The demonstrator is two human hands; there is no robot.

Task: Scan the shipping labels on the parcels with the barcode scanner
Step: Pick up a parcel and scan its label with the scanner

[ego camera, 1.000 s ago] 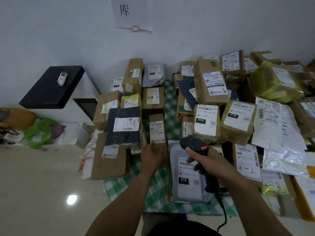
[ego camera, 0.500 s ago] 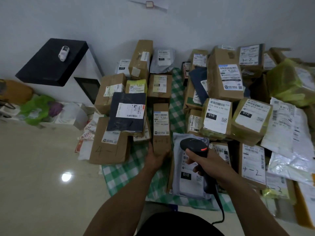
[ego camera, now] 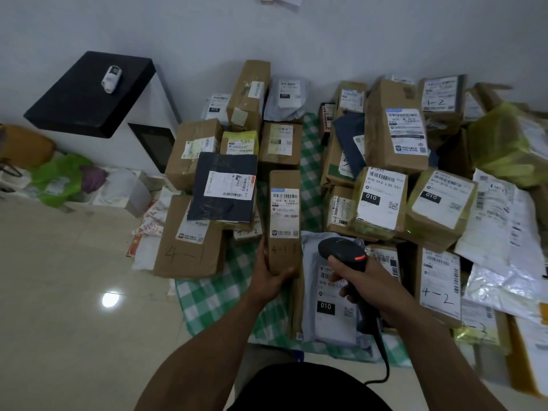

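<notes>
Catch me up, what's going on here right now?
A person is working through a pile of parcels on a green checked cloth. The left hand grips the near end of a narrow cardboard box marked 4-1, its shipping label facing up. The right hand holds a black barcode scanner beside it, above a grey mailer bag. A red light shows on the scanner.

Upper left: black-topped white cabinet [ego camera: 74, 108] against the wall [ego camera: 178, 31], small white device [ego camera: 111, 79] lying on top. Left edge: green plastic bag [ego camera: 59, 176]. Centre: green checked cloth [ego camera: 213, 295] on glossy tiled floor [ego camera: 74, 336].
</notes>
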